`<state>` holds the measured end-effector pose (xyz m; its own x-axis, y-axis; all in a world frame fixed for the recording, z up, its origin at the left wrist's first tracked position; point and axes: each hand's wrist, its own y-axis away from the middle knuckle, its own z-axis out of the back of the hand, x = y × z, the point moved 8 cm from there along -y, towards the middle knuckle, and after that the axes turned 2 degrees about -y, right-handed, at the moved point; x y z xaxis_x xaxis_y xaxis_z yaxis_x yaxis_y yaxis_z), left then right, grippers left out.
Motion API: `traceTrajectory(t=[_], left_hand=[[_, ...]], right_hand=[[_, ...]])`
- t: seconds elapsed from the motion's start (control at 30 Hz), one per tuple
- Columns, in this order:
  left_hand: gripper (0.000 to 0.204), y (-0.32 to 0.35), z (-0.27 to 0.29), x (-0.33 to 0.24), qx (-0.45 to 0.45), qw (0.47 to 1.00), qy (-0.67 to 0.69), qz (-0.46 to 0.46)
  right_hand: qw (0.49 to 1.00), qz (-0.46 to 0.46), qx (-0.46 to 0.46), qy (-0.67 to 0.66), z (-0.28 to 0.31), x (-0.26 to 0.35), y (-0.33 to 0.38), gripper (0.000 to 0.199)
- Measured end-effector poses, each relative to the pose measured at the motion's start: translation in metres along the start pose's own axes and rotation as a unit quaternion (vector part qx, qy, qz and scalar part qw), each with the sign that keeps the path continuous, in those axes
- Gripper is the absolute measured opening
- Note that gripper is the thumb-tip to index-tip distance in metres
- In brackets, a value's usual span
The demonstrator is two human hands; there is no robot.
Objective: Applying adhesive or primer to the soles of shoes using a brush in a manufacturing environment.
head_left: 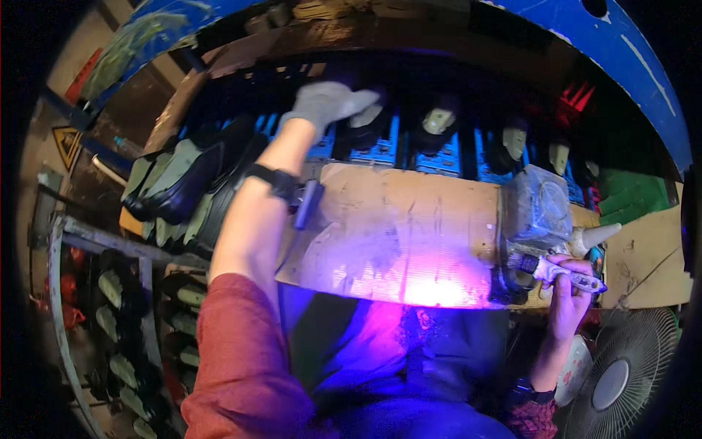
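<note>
My left hand (322,102), in a grey glove, stretches over a rack or conveyor with blue slats. Its fingers are at a black shoe piece (368,115) with a grey-green underside. Motion smears them, so whether they grip it is not clear. My right hand (569,296), bare, is closed round the pale, stained handle of a brush (563,274). The brush's dark bristles point left, just below a grey, grimy box-shaped block (540,205). More shoe pieces stand in a row to the right, among them one (439,121) near the middle.
Brown cardboard (417,212) covers the bench, lit purple near its front edge. Several shoe pieces (175,175) are heaped at left, above a metal rack (66,234) of more. A fan (610,384) stands low at right; a white cone-shaped nozzle (596,238) lies near the block.
</note>
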<state>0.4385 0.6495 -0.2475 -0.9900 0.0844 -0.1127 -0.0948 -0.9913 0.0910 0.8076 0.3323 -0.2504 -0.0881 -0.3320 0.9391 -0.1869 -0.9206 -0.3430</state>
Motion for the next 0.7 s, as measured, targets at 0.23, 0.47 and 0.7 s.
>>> traceTrajectory(t=[0.23, 0.47, 0.7], left_hand=[[0.078, 0.132, 0.093, 0.212, -0.063, 0.986, -0.054, 0.147], [0.06, 0.206, 0.07, 0.118, -0.194, 0.951, -0.227, 0.079], [0.066, 0.243, 0.04, 0.0, -0.106, 0.994, -0.021, -0.023]], right_hand=[[0.999, -0.016, 0.018, -0.032, -0.019, 0.0, 0.009, 0.012], [0.999, -0.038, -0.01, -0.011, -0.014, 0.007, 0.015, 0.009], [0.981, -0.03, -0.057, 0.184, 0.023, -0.013, 0.011, 0.011]])
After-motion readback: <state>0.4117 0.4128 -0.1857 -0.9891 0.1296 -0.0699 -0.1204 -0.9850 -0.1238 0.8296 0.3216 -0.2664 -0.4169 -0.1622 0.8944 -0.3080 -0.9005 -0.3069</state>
